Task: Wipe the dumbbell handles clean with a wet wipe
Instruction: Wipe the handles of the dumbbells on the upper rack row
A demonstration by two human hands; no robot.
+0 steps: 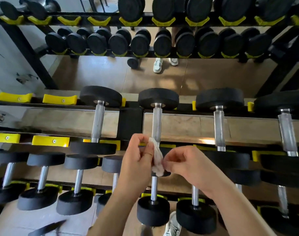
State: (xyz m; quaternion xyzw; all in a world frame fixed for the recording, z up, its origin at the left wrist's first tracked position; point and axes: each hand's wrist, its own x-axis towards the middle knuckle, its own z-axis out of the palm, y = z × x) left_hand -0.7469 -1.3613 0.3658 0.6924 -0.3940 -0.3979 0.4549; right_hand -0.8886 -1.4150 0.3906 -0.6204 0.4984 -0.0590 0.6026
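Cradles (14, 97) of yellow plastic sit at the far left of the rack (130, 121), on its upper tier. Below them a row of small dumbbells (43, 176) lies on the lower tier. Next along the upper tier lies the first dumbbell (98, 123), its steel bar pointing away from the person.

Just right of it, the left hand (136, 160) is raised in front of the rack. Its fingers (149, 150) are curled, pinching the upper part of the wipe (157, 157) — a crumpled white strip hanging between the two hands. The wipe's top overlaps the near end of the second dumbbell's handle (156, 123); whether it touches the steel cannot be told. The right hand (187, 164) meets it from the other side, its fingers (169, 161) bent and pinching the wipe's lower end.

Farther right, two more dumbbells (219, 126) lie side by side on the upper tier, with larger ones beneath. Behind everything a mirror (213, 74) repeats the rack — and a pale shoe (172, 225) shows on the floor at the bottom.
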